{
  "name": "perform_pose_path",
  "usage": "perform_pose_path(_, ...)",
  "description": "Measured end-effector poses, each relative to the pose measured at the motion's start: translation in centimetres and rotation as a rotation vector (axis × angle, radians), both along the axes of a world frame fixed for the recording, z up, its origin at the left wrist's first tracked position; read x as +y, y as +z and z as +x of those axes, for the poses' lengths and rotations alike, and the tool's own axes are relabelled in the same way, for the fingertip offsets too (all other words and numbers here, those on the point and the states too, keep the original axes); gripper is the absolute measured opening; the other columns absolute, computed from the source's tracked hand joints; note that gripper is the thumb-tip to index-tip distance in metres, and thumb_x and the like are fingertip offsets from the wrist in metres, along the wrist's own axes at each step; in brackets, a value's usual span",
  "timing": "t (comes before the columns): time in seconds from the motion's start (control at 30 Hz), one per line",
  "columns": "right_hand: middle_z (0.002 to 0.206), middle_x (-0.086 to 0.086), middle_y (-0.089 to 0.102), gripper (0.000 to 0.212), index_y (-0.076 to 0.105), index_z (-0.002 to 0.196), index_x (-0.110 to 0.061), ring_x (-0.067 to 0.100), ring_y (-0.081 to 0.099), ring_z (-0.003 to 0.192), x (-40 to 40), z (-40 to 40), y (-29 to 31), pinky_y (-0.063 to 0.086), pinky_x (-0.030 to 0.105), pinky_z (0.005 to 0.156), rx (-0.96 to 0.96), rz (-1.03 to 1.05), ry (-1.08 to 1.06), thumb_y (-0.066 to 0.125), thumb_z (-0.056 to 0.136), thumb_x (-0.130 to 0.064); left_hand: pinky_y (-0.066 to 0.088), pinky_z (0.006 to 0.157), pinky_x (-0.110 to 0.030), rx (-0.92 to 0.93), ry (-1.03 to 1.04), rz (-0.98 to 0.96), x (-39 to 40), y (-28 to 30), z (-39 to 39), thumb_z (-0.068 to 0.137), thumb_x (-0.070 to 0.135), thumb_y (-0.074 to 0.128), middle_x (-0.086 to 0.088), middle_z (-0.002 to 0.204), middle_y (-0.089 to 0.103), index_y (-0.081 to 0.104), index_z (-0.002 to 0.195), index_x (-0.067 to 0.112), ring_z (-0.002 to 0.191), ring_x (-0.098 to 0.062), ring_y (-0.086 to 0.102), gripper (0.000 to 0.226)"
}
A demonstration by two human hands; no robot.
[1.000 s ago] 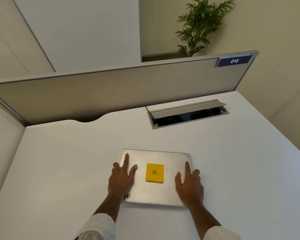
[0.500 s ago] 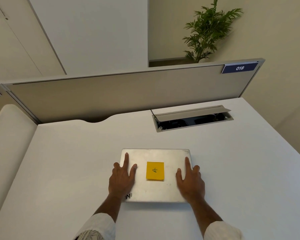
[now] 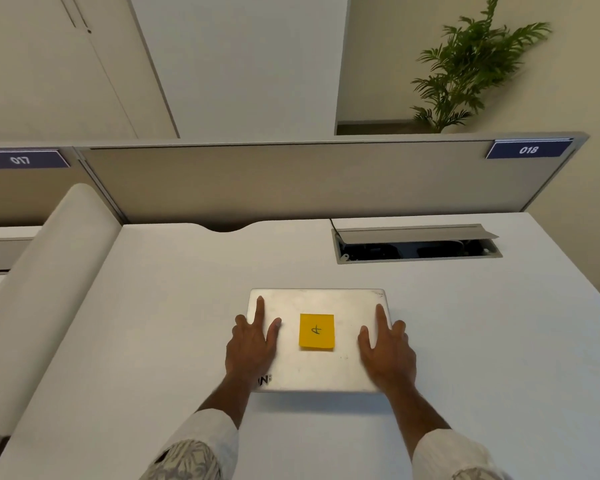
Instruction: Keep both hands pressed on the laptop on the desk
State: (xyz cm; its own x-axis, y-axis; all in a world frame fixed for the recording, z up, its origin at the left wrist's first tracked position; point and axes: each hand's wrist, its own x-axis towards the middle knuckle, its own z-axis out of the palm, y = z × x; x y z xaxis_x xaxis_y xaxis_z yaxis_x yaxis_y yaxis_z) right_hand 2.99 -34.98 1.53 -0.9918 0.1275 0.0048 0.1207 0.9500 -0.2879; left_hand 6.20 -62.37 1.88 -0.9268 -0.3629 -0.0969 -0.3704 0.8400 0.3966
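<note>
From above the desk, a closed silver laptop lies flat near its front edge, a yellow sticky note on the lid. The left hand and right hand rest flat on it, fingers straight, gripping nothing. It looks like positioning; opening would call for fingertips under the lid's edge.

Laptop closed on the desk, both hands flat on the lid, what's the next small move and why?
Probably slide the fingertips to the near edge and lift the lid. The laptop lies closed and flat on the desk, and the left hand and right hand only rest on it, gripping nothing.
</note>
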Motion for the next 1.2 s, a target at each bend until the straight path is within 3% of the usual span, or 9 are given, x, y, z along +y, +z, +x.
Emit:
perform_pose_path(0.17, 0.129, 0.010, 0.046, 0.070, 0.014, 0.154, -0.031, 0.024, 0.058, 0.107, -0.1, -0.6, -0.3, 0.054, 0.036, 0.077, -0.024, 0.006, 0.038, 0.020, 0.093, -0.065, 0.050, 0.082, -0.044, -0.016, 0.032, -0.014, 0.2, -0.1, 0.3, 0.096, 0.068, 0.022, -0.013, 0.125, 0.042, 0.003, 0.157, 0.039, 0.108, -0.031, 0.054, 0.071)
perform_pose_path(0.37, 0.133, 0.010, 0.045, 0.079, 0.015, 0.153, -0.032, 0.024, 0.059, 0.110, 0.0, -1.0, -1.0, 0.055, 0.036, 0.079, -0.011, 0.005, 0.076, 0.008, 0.085, -0.071, 0.050, 0.083, -0.044, -0.047, 0.053, -0.017, 0.5, -0.9, 0.6, 0.096, 0.068, 0.021, -0.013, 0.127, 0.041, 0.001, 0.156, 0.038, 0.111, -0.031, 0.053, 0.070)
perform_pose_path(0.87, 0.123, 0.008, 0.047, 0.072, 0.016, 0.152, -0.031, 0.021, 0.058, 0.100, -0.1, -1.7, -3.5, 0.054, 0.033, 0.070, -0.045, 0.013, 0.091, 0.015, 0.091, -0.068, 0.050, 0.083, -0.043, -0.072, 0.068, -0.031, 0.4, -3.0, 0.3, 0.095, 0.069, 0.023, -0.010, 0.125, 0.044, 0.001, 0.157, 0.037, 0.112, -0.028, 0.051, 0.073)
perform_pose_path(1.2, 0.125, 0.009, 0.046, 0.068, 0.018, 0.151, -0.030, 0.024, 0.057, 0.102, -0.5, -2.0, -3.9, 0.057, 0.038, 0.072, -0.059, 0.018, 0.076, 0.022, 0.093, -0.065, 0.052, 0.077, -0.041, -0.045, 0.047, -0.058, -0.3, -3.5, -0.4, 0.093, 0.071, 0.022, -0.009, 0.120, 0.046, 0.005, 0.157, 0.037, 0.105, -0.028, 0.054, 0.074)
